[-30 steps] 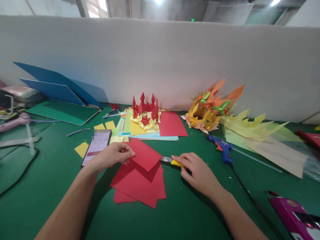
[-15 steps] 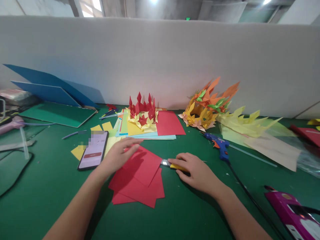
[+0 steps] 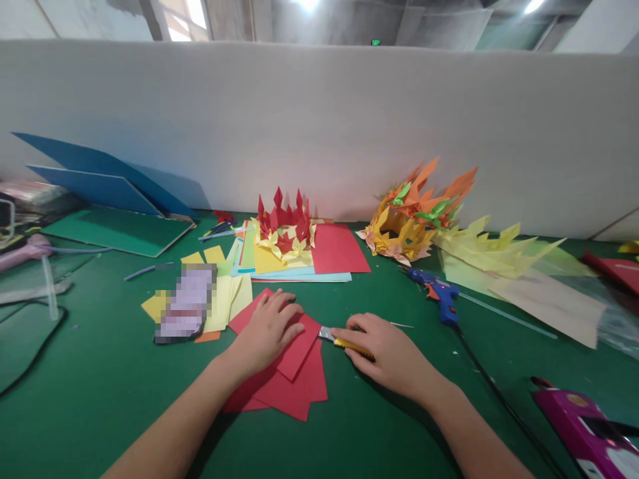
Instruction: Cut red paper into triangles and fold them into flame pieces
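Slim yellow metal-tipped cutter (image 3: 344, 344), long axis nearly crosswise, tip pointing left at square red paper sheets (image 3: 298, 359), right hand (image 3: 387, 349) gripping it, left hand (image 3: 269, 329) open atop the sheets

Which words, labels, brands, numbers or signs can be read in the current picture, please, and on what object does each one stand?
No text can be read with certainty.
Phone: its screen is pixelated, so nothing is legible.
Green lit sign at the top: too small to read.
Magenta box at the lower right: its markings are too blurred to read.
Yellow knife: no legible marking on the visible part.
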`<state>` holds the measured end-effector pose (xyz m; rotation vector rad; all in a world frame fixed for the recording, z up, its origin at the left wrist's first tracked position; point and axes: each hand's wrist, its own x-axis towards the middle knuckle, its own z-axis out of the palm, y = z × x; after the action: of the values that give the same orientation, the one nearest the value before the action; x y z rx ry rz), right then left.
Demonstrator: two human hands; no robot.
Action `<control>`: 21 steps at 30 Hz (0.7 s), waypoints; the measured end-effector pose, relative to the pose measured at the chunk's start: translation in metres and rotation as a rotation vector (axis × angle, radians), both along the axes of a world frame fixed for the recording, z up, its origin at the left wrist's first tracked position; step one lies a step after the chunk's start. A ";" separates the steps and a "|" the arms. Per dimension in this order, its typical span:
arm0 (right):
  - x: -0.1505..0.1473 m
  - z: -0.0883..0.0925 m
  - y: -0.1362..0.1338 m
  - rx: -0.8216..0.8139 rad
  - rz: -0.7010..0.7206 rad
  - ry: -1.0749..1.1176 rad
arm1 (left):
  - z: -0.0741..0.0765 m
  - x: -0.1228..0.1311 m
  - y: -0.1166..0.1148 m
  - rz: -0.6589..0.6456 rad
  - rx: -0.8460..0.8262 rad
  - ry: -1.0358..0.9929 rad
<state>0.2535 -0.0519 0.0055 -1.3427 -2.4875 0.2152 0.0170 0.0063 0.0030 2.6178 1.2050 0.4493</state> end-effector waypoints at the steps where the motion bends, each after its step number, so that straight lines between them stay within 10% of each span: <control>1: -0.001 0.000 0.000 0.004 0.002 0.001 | -0.002 0.002 -0.001 0.013 0.013 0.004; 21: -0.001 -0.002 0.000 -0.015 -0.033 -0.059 | -0.019 0.009 -0.004 0.105 0.040 0.243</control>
<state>0.2523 -0.0524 0.0032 -1.4148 -2.5144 0.1905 0.0264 0.0026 -0.0155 2.7132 1.4256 0.1769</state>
